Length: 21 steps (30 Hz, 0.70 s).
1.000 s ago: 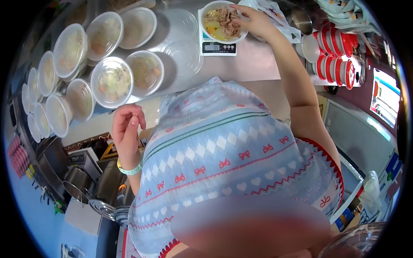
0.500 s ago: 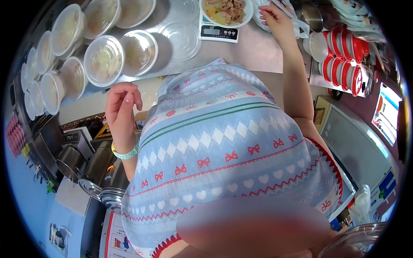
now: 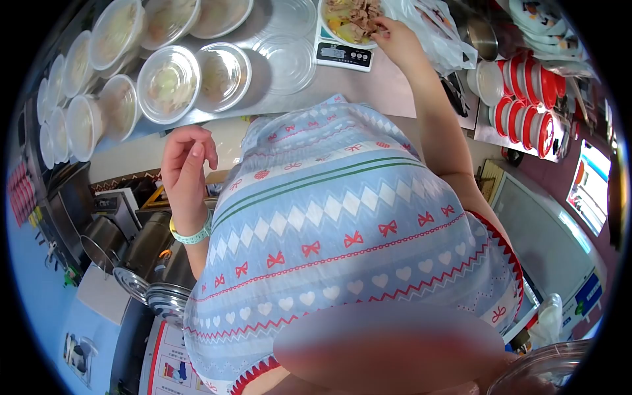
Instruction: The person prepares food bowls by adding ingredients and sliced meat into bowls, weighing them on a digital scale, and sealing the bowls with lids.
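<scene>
Right hand (image 3: 399,41): at the rim of the bowl, fingertips on the meat, thumb and fingers drawn together; whether they grip a piece cannot be told.
Left hand (image 3: 189,155): raised near the table's front edge, fingers loosely curled, nothing seen in it; pale green band (image 3: 192,237) at the wrist.
Bowl (image 3: 351,45): white, round, on the scale — its far side cut off by the view's top edge.
Contents: sliced meat (image 3: 363,21) on the right, yellowish pieces on the left.
Scale (image 3: 343,56): white, display and buttons facing the person; figures too small to read surely.
Table (image 3: 372,92): metal, carrying the scale.
Clear lids (image 3: 284,64): two, flat, left of the scale.
Filled bowls (image 3: 169,120): many, grouped at far left.
Plastic bag (image 3: 449,51): white, just beside the right hand.
Tubs (image 3: 546,135): red-lidded, stacked well right — beyond the bag.
</scene>
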Tool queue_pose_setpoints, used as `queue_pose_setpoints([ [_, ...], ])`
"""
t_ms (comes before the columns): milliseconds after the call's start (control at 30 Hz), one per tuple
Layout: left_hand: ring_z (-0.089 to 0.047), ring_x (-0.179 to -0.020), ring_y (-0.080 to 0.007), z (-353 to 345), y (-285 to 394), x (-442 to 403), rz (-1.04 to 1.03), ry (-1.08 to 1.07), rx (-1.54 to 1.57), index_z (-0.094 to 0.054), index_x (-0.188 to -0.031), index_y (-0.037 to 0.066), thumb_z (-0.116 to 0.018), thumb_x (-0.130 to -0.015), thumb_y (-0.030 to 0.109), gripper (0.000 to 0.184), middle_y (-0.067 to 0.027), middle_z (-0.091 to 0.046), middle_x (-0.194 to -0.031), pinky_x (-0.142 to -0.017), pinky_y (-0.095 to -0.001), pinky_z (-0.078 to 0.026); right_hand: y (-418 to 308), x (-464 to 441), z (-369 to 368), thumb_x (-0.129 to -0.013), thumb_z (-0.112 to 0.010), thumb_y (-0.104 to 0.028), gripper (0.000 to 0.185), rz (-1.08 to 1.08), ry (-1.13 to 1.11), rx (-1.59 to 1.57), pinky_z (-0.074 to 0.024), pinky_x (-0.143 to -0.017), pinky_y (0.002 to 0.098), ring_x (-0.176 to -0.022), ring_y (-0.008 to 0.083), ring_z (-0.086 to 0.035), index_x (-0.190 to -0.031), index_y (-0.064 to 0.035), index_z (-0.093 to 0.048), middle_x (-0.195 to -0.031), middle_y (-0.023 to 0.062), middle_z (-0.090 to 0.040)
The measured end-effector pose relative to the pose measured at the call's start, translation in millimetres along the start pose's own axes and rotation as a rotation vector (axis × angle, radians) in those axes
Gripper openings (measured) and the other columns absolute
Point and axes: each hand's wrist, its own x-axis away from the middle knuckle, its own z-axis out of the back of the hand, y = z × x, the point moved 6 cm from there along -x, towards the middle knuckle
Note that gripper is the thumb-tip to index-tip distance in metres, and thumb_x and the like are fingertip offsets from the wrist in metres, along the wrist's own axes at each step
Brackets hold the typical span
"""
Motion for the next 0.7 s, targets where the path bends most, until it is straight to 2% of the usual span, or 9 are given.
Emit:
queue_pose_setpoints([
  [33, -0.045, -0.072, -0.0106, 0.5, 0.7, 0.4, 0.0, 0.007, 0.0, -0.053, -0.106, 0.001, -0.049, -0.096, 0.013, 0.016, -0.0031, -0.048, -0.08, -0.06, -0.0233, -0.038, -7.5, -2.4, -1.5, -0.084, -0.063, -0.017, 0.029, 0.005, 0.001, 0.001, -0.052, -0.077, 0.0328, -0.085, 0.0241, -0.067, -0.112, -0.0091, -0.065, -0.1, 0.014, -0.066],
  [100, -0.045, -0.072, -0.0107, 2.0, 2.0, 1.4, 0.0, 0.011, 0.001, -0.053, -0.106, 0.001, -0.048, -0.096, 0.012, 0.016, -0.003, -0.048, -0.08, -0.06, -0.0234, -0.038, -22.0, -4.3, -4.2, -0.084, -0.063, -0.015, 0.03, 0.013, -0.049, -0.362, -0.0519, -0.078, 0.0353, -0.086, 0.0277, -0.066, -0.113, -0.0095, -0.065, -0.098, 0.014, -0.066],
  [300, -0.046, -0.072, -0.0093, 12.8, 5.1, 1.8, -0.015, 0.033, 0.018, -0.056, -0.105, 0.0, -0.049, -0.095, 0.008, 0.015, -0.0023, -0.051, -0.082, -0.063, -0.0223, -0.039, -30.5, -12.3, 14.3, -0.088, -0.058, -0.017, 0.032, 0.054, 0.004, -0.137, -0.052, -0.076, 0.033, -0.083, 0.0261, -0.066, -0.12, -0.0128, -0.063, -0.098, 0.0146, -0.068],
  [400, -0.046, -0.072, -0.0066, 20.9, 8.3, 7.5, 0.051, 0.071, 0.021, -0.058, -0.105, 0.001, -0.05, -0.094, 0.004, 0.014, 0.0009, -0.052, -0.081, -0.066, -0.0204, -0.039, -47.7, -9.4, 6.4, -0.09, -0.056, -0.016, 0.028, 0.203, -0.177, -0.075, -0.0504, -0.081, 0.0355, -0.09, 0.0319, -0.065, -0.116, -0.0076, -0.063, -0.101, 0.0163, -0.067],
  [467, -0.046, -0.073, -0.0055, 31.2, 10.7, 10.9, 0.077, 0.067, 0.04, -0.058, -0.106, 0.002, -0.051, -0.094, 0.005, 0.014, 0.0028, -0.052, -0.083, -0.067, -0.0197, -0.039, -72.9, -11.7, 27.9, -0.091, -0.054, -0.013, 0.023, 0.294, 0.062, -0.175, -0.0493, -0.084, 0.0367, -0.097, 0.0338, -0.063, -0.108, -0.0032, -0.065, -0.104, 0.0177, -0.066],
  [500, -0.046, -0.074, -0.0049, 36.8, 13.6, 10.8, 0.08, 0.049, 0.085, -0.058, -0.107, 0.003, -0.052, -0.094, 0.006, 0.014, 0.0036, -0.052, -0.084, -0.067, -0.0193, -0.039, -86.9, -13.3, 29.5, -0.089, -0.055, -0.011, 0.021, 0.382, 0.067, -0.106, -0.0488, -0.085, 0.0375, -0.098, 0.0344, -0.062, -0.105, -0.0031, -0.066, -0.102, 0.0175, -0.066],
  [533, -0.046, -0.072, -0.0062, 41.9, 16.9, 8.2, 0.093, 0.078, 0.096, -0.057, -0.104, 0.002, -0.051, -0.094, 0.005, 0.013, 0.0018, -0.052, -0.082, -0.067, -0.0205, -0.04, -74.4, -17.4, 8.6, -0.086, -0.055, -0.008, 0.021, 0.257, -0.251, -0.095, -0.0485, -0.085, 0.038, -0.098, 0.0341, -0.062, -0.104, -0.0034, -0.066, -0.1, 0.0176, -0.066],
  [567, -0.046, -0.071, -0.0075, 49.1, 20.1, 6.3, 0.12, 0.098, 0.11, -0.057, -0.102, 0.001, -0.05, -0.094, 0.005, 0.011, 0.0, -0.051, -0.081, -0.066, -0.0217, -0.041, -71.1, -23.1, 0.1, -0.085, -0.052, -0.005, 0.022, 0.221, -0.382, 0.004, -0.047, -0.089, 0.0396, -0.098, 0.0359, -0.06, -0.103, -0.0045, -0.066, -0.107, 0.0178, -0.064],
  [700, -0.046, -0.079, -0.0035, 92.4, 34.7, 9.8, 0.039, 0.046, 0.192, -0.058, -0.108, 0.004, -0.054, -0.095, 0.009, 0.015, 0.0047, -0.053, -0.089, -0.07, -0.0189, -0.04, -134.6, -65.4, 51.2, -0.087, -0.055, -0.005, 0.017, 0.214, -0.118, -0.15, -0.0487, -0.084, 0.0339, -0.093, 0.0289, -0.063, -0.099, -0.0039, -0.067, -0.103, 0.0153, -0.066],
])
